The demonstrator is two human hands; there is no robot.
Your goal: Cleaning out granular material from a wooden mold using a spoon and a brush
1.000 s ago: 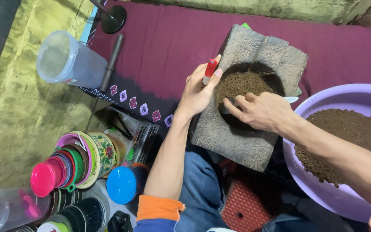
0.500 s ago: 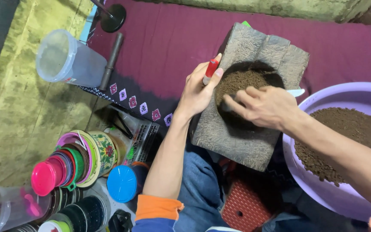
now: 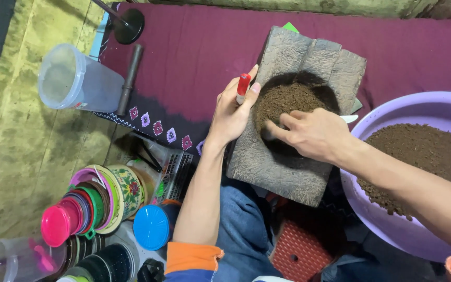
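A grey stone block (image 3: 293,162) with a round hollow lies on a maroon cloth (image 3: 194,57). The hollow holds brown powder (image 3: 285,99). My left hand (image 3: 230,112) rests on the block's left edge, shut on a small red-tipped stick (image 3: 243,86) held upright between thumb and fingers. My right hand (image 3: 311,133) reaches into the hollow, fingertips pressing into the powder at its lower left. A white object peeks out just right of that hand.
A purple basin (image 3: 424,112) with more brown powder (image 3: 424,156) sits at the right. A clear plastic jug (image 3: 74,81) and a dark metal rod (image 3: 130,78) lie upper left. Stacked coloured lids and cups (image 3: 87,209), a blue lid (image 3: 151,227) and a red grid (image 3: 301,253) lie near my knees.
My right hand has slid left and lower in the hollow, fingers digging into the powder. My left hand has stayed on the block's edge with the stick.
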